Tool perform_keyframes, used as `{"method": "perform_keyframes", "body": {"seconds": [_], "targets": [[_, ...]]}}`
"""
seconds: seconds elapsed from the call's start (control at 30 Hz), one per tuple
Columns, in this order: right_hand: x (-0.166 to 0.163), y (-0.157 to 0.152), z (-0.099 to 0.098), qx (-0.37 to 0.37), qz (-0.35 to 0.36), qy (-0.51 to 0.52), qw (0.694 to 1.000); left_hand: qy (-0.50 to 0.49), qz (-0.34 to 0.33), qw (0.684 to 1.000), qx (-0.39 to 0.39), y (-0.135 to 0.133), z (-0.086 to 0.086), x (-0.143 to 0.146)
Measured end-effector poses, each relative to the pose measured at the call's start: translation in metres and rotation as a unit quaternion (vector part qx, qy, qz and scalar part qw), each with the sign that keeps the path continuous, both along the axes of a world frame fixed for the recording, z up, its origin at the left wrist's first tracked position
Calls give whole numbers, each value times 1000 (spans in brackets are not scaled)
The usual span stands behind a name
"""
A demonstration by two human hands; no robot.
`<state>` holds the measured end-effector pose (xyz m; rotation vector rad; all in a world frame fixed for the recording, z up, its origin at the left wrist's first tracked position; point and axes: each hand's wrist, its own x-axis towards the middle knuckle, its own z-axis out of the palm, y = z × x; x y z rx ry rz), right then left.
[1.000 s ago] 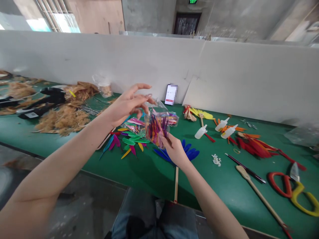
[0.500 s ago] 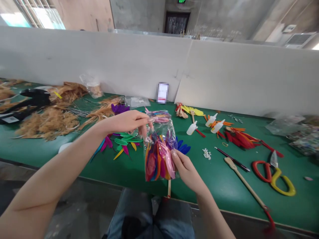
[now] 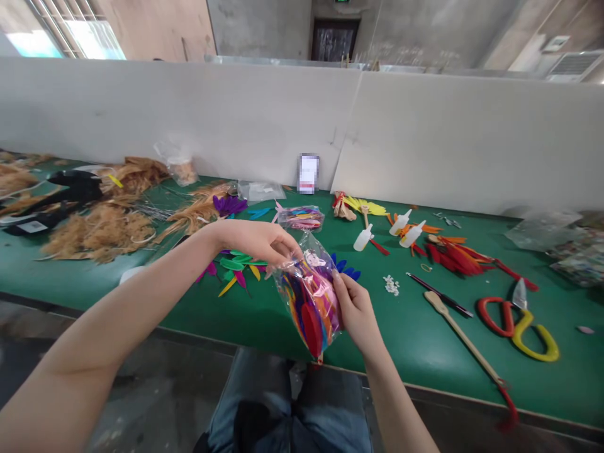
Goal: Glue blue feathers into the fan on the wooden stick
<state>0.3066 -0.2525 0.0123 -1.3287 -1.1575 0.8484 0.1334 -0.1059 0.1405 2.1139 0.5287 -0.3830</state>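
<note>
Pinching the top of a clear bag of coloured feathers [image 3: 311, 302], left hand [image 3: 257, 242] closed on its upper edge. Right hand [image 3: 357, 309] grips the bag's side; bag held above the green table [image 3: 425, 340] edge. Red-and-yellow scissors [image 3: 516, 324] lie far right.

Both bare forearms reach in over the near edge of the bench [image 3: 425, 352], the left hand [image 3: 257, 242] palm down with fingers [image 3: 283, 253] pinched together, the right hand [image 3: 358, 311] curled closed beside it.
</note>
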Motion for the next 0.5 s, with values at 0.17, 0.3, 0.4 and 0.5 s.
{"method": "perform_keyframes", "body": {"seconds": [0.17, 0.3, 0.4, 0.5], "targets": [[-5, -6, 4, 6, 82, 88, 993, -42, 31, 997, 64, -8, -15, 13], [-12, -10, 6, -46, 141, 165, 975, -112, 94, 984, 97, -11, -23, 19], [-12, -8, 7, -48, 103, 142, 983, -118, 117, 985, 43, -9, -19, 15], [-10, -8, 7, -50, 103, 137, 984, -101, 126, 987, -8, -6, -12, 8]]}}
